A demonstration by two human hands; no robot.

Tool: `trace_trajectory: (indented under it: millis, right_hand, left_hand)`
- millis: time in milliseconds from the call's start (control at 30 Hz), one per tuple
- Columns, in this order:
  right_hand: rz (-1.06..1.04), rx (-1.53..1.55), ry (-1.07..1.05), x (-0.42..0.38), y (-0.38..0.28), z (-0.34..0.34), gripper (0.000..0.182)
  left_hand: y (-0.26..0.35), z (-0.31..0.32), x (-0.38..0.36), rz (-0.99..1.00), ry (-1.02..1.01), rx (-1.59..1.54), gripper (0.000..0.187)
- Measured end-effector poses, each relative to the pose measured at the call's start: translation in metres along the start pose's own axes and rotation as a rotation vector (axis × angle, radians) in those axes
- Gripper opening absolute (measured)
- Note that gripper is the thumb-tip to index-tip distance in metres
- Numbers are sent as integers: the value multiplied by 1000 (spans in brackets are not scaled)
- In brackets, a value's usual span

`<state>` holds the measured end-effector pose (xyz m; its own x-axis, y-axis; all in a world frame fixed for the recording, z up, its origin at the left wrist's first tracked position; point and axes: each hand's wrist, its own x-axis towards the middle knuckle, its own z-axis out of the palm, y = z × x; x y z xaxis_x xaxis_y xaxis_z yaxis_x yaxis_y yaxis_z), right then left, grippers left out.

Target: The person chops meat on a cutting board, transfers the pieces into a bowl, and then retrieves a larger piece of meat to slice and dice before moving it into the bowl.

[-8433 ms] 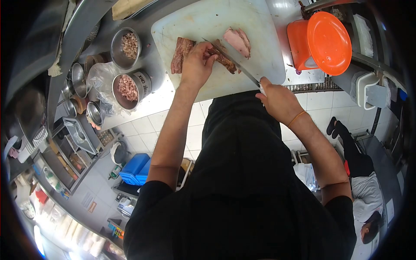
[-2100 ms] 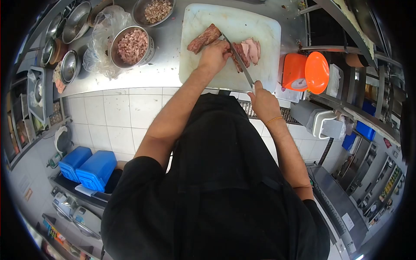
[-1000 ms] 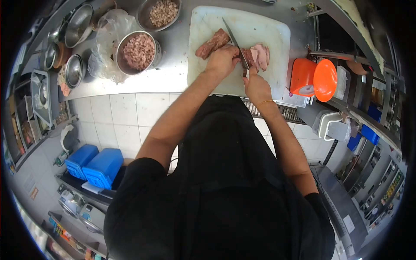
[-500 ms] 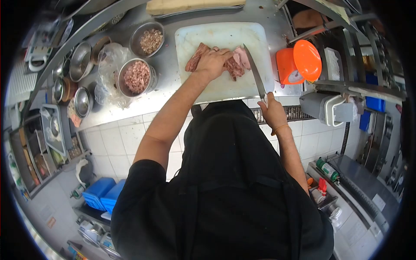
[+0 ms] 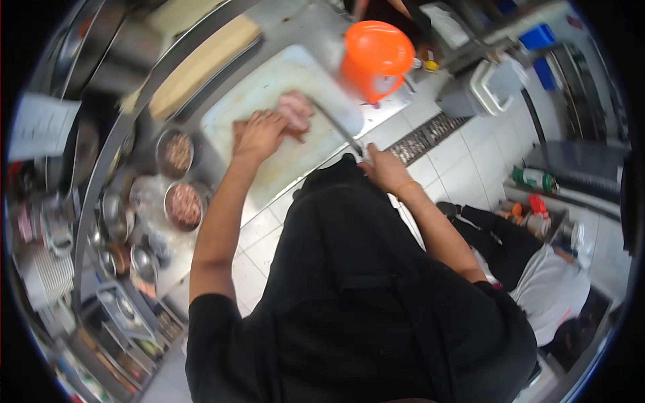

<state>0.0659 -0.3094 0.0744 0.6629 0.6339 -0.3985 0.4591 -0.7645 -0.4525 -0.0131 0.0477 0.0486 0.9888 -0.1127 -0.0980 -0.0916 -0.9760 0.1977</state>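
Observation:
A piece of raw meat [image 5: 294, 113], pink and slightly blurred, lies on the white cutting board [image 5: 269, 84]. My left hand [image 5: 261, 138] is closed over its darker left part, holding it down with curled fingers. In my right hand [image 5: 388, 169] is the handle of a long kitchen knife [image 5: 339, 127]. The blade slants up and left over the board, its tip close to the right side of the meat.
Two metal bowls of chopped meat, a larger-looking one [image 5: 184, 205] and another [image 5: 176, 152], stand left of the board. A long pale block [image 5: 205, 64] lies behind it. An orange scale [image 5: 376, 60] stands to the right. Behind my right arm is another person [image 5: 551, 289].
The whole view has turned, so the board and counter now sit tilted. A person has come into view at the lower right. Both hands keep their holds on meat and knife.

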Motion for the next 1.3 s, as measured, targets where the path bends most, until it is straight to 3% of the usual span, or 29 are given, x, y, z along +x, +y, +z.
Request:
trace_trajectory:
  millis: [167,300,400,500,600,900,1000,1067,1133,1167,1233,1267,1300]
  right_hand:
    - [-35,34,-25,-4,2,-9,43]
    - [-89,36,-23,-2,-2,-12,43]
    - [-104,74,-47,4,-10,-12,42]
    - [-152,45,-113,11,-18,-9,42]
    - [-209,9,-163,16,-20,-2,41]
    - [-147,56,-162,19,-30,22,43]
    - [-112,142,-139,24,-42,32,42]
    - [-94,146,-139,32,-45,38,42]
    - [-128,242,-163,39,-40,44,45]
    - [-88,228,-223,37,-47,32,62]
    - [-156,247,-132,42,-43,55,55]
    - [-188,243,-171,44,-46,52,49]
    - [-181,261,-151,42,-49,53,46]
  left_hand:
    - [21,0,-8,-149,-81,28,31]
    - [36,13,-36,-623,-135,-387,38]
    - [30,28,-55,-816,-107,-501,40]
    - [32,58,-72,-618,418,-164,41]
    - [51,14,-67,-803,113,-387,39]
    - [52,49,-61,-877,204,-716,37]
    - [64,54,-49,-871,217,-565,37]
    - [69,41,-43,-792,201,-846,35]
    - [63,57,-47,-726,284,-962,25]
    - [57,60,-47,-755,208,-790,26]
    - [35,86,-53,-667,228,-934,24]
    - [14,115,-57,-725,287,-819,25]
    - [22,101,-56,-696,325,-850,27]
